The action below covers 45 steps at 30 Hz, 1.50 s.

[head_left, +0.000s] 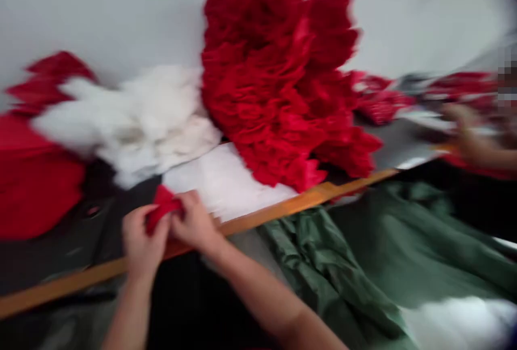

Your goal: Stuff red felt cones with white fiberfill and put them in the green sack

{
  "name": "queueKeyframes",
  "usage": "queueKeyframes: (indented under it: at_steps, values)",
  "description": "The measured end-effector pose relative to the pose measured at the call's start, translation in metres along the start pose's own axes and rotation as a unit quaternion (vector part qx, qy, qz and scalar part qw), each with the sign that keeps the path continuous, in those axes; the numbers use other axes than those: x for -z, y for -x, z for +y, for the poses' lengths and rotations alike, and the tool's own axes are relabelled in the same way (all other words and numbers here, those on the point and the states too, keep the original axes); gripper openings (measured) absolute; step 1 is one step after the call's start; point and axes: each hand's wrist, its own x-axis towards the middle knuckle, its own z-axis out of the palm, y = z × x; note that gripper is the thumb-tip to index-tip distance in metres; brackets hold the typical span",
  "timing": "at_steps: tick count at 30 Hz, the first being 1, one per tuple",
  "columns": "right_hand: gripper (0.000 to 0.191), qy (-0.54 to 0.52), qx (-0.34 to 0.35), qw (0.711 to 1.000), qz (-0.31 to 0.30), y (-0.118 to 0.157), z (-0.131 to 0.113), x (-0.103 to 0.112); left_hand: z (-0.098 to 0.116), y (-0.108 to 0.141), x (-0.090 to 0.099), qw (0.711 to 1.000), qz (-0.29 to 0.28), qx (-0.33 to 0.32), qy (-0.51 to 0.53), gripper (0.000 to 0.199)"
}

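Note:
A small piece of red fabric [162, 209] is pinched between my two hands, just above the table's front edge. My left hand [145, 237] is closed on its lower left side, thumb and fingers pressed against the cloth. From the right, my right hand [194, 221] grips the same piece with its fingers curled. The frame is blurred, so the exact shape of the piece is hard to make out. Beyond my hands lies a flat white sheet [226, 183], and fluffy white stuffing [137, 118] is heaped behind them.
A tall pile of ruffled red fabric pieces [278, 81] stands against the wall. Smooth red cloth [36, 177] lies at the left. Wooden edging [274, 210] borders the dark table. Green fabric [388, 247] hangs below, by white stuffing [464, 317]. A co-worker's arm [480, 145] reaches in at right.

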Motion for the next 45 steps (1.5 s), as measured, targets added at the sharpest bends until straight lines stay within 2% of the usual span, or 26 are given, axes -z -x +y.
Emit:
queueKeyframes:
  at_steps: [3,6,9,11,16,19,26,29,32,34,37,39,42,45]
  values:
    - [0.039,-0.005,0.0,1.0,-0.003,-0.003,0.013,-0.011,0.003,0.001,-0.009,0.999,0.027,0.037,0.007,0.024]
    - [0.036,-0.012,0.032,0.999,-0.018,-0.01,0.024,-0.026,-0.002,-0.003,-0.017,0.999,0.045,0.02,-0.02,0.021]
    - [0.036,-0.016,0.008,1.0,-0.001,-0.013,0.028,-0.026,-0.003,-0.004,-0.015,0.997,0.055,-0.012,-0.044,0.025]
    - [0.038,-0.015,-0.019,1.0,0.016,-0.015,0.028,-0.021,-0.003,-0.006,-0.011,0.997,0.066,-0.009,-0.036,0.027]
    - [0.03,-0.054,-0.064,0.996,0.024,-0.019,0.024,-0.012,-0.001,-0.004,-0.005,0.994,0.045,0.056,0.088,0.021]
    - [0.027,-0.089,-0.093,0.991,0.02,-0.019,0.023,-0.01,-0.001,0.005,-0.006,0.987,0.014,0.072,0.141,0.034]
    - [0.036,-0.113,0.032,0.993,0.004,-0.01,0.027,-0.007,-0.001,0.006,-0.015,0.995,0.042,0.055,0.068,0.025]
    - [0.027,-0.109,-0.007,0.994,0.022,-0.013,0.027,-0.011,0.0,0.0,-0.015,0.995,0.074,0.035,0.056,0.022]
    - [0.024,-0.113,-0.064,0.99,0.05,-0.016,0.025,-0.015,0.003,0.0,-0.011,0.991,0.101,0.051,0.071,0.019]
    - [0.021,-0.116,-0.082,0.988,0.057,-0.017,0.021,-0.015,0.005,0.005,-0.009,0.983,0.071,0.086,0.146,0.021]
    - [0.019,-0.117,-0.092,0.987,0.066,-0.015,0.016,-0.013,0.009,0.016,-0.008,0.958,0.008,0.118,0.261,0.039]
    - [0.02,-0.122,-0.09,0.987,0.06,-0.012,0.015,-0.011,0.009,0.021,-0.01,0.963,0.021,0.125,0.238,0.045]
    - [0.02,-0.13,-0.066,0.989,0.022,-0.006,0.016,-0.007,0.005,0.02,-0.013,0.978,0.075,0.138,0.135,0.038]
    - [0.034,-0.101,-0.01,0.995,-0.013,-0.002,0.018,-0.002,0.0,0.014,-0.013,0.985,0.075,0.126,0.093,0.033]
